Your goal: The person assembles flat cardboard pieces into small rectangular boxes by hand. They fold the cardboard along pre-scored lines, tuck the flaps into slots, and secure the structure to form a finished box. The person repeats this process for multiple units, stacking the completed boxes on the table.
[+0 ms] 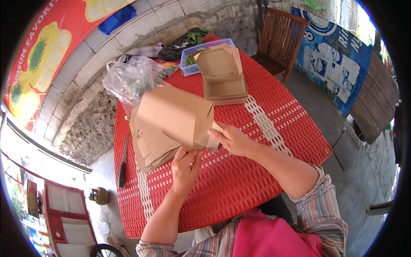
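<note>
A brown cardboard box (171, 112), partly folded and slightly smeared by motion, is tilted up over the table in front of me. My right hand (231, 139) grips its right end, thumb on a side flap. At the lower edge of the same box, my left hand (187, 166) has its fingers bent together against the card. Beneath and to the left lies a pile of flat, unfolded cardboard blanks (150, 150), partly hidden by the box. Farther off stands a folded box (226, 88) with its lid raised and nothing inside; it seems to rest on another.
A red woven table (239, 180) with white bands carries everything. A black-handled knife (123, 165) lies at its left edge. Behind are a clear plastic bag (132, 79), a blue-rimmed container (188, 64) with greens, and a black bag (175, 50). A wooden chair (280, 40) stands at the far side.
</note>
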Available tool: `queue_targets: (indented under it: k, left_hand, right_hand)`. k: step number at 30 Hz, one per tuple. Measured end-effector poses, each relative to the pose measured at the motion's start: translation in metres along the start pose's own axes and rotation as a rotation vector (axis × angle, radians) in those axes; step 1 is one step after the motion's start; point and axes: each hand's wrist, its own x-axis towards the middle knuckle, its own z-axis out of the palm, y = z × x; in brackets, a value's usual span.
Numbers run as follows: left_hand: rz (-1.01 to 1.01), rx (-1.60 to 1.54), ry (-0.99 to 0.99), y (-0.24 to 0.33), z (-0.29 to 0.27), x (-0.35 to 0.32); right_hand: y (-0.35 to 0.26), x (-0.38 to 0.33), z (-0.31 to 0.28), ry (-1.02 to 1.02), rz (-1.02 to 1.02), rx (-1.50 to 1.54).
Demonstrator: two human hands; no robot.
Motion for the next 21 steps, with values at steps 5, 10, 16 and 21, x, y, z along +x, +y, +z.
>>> queue_targets:
  k: [5, 10, 16, 21]
  left_hand:
    - [-0.054, 0.017, 0.113, -0.018, 0.015, -0.018]
    - [-0.391, -0.538, 0.180, -0.016, 0.030, -0.022]
    - [-0.384, -0.415, 0.084, -0.021, 0.021, -0.013]
    - [-0.440, -0.332, 0.083, -0.021, 0.020, -0.013]
  right_hand:
    - [0.002, -0.001, 0.007, -0.003, -0.457, -0.182]
    - [0.016, 0.003, 0.012, 0.077, -0.537, -0.262]
    - [0.007, 0.000, 0.014, 0.078, -0.323, -0.236]
    - [0.009, 0.001, 0.014, 0.130, -0.287, -0.166]
